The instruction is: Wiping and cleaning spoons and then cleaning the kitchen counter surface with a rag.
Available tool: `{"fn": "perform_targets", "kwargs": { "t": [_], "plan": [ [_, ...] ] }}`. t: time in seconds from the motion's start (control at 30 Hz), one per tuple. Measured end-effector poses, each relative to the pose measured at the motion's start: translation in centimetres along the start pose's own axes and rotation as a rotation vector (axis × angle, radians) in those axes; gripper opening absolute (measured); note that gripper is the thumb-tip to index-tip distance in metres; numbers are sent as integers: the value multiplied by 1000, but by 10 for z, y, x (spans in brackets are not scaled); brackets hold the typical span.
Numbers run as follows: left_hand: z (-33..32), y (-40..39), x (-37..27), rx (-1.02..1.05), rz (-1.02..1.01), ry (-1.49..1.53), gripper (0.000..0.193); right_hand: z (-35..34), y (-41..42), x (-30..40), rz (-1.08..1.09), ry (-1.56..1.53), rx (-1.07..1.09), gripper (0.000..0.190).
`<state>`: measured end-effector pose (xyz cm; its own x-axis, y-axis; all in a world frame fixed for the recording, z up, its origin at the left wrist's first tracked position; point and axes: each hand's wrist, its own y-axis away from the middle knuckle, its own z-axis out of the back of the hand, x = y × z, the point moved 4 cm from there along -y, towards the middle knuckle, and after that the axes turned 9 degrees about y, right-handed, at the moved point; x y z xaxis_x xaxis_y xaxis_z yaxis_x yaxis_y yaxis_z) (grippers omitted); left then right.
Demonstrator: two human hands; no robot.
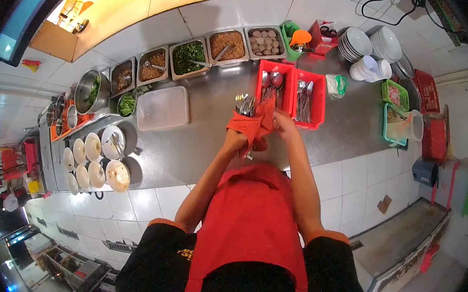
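Note:
My left hand grips a bundle of metal cutlery wrapped at its lower part in a red cloth. The upper ends of the cutlery stick out above the cloth. My right hand holds the other side of the cloth, its fingertips partly hidden by the fabric. Just beyond my hands sits a red plastic bin with metal spoons. Touching its right side is a second red bin, which holds metal forks.
Steel food pans line the back of the steel counter, with an empty translucent plastic tub before them. Used bowls stand at the left. White plates, cups and small baskets are at the right.

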<state>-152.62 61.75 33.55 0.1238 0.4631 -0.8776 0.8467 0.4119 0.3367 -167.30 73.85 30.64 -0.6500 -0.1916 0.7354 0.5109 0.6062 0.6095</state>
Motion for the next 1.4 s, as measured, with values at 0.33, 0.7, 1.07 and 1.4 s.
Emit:
{"fn": "perform_targets", "kwargs": {
  "t": [0.33,0.7,1.07,1.4],
  "plan": [
    [-13,44,-25,225,-164,31,29,-31,66,25,534,285,-133,13],
    [-32,85,-46,118,-161,-82,43,-15,81,18,527,138,-190,9],
    [-50,90,-50,37,-87,-109,36,-6,91,-60,224,-300,22,16],
    [-43,28,30,276,-216,-235,25,25,84,-59,185,-47,-179,17]
  ]
}}
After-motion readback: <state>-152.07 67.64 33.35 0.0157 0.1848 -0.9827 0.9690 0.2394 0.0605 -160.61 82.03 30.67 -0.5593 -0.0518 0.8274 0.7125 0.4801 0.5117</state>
